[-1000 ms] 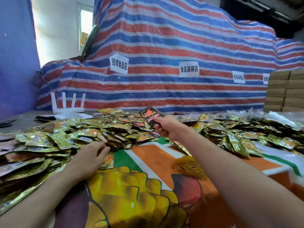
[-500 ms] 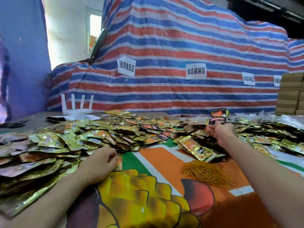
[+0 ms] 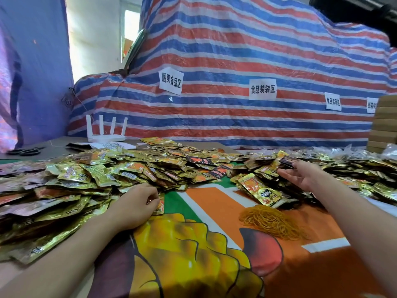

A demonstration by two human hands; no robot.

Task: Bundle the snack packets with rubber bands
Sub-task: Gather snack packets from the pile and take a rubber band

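Left hand [image 3: 135,206] gripped a small orange foil packet [image 3: 160,208] by the left pile [image 3: 75,186], I think to start a bundle. Right hand [image 3: 300,176] lay open over far shiny gold packets [image 3: 264,168]. Thin yellow rubber bands [image 3: 272,220] waited near.

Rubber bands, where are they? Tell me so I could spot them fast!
Look at the orange tablecloth between the two heaps of gold snack packets. The rubber bands lie on it, just in front of the right heap. They are a stringy yellow tangle, not flat and shiny like packets.
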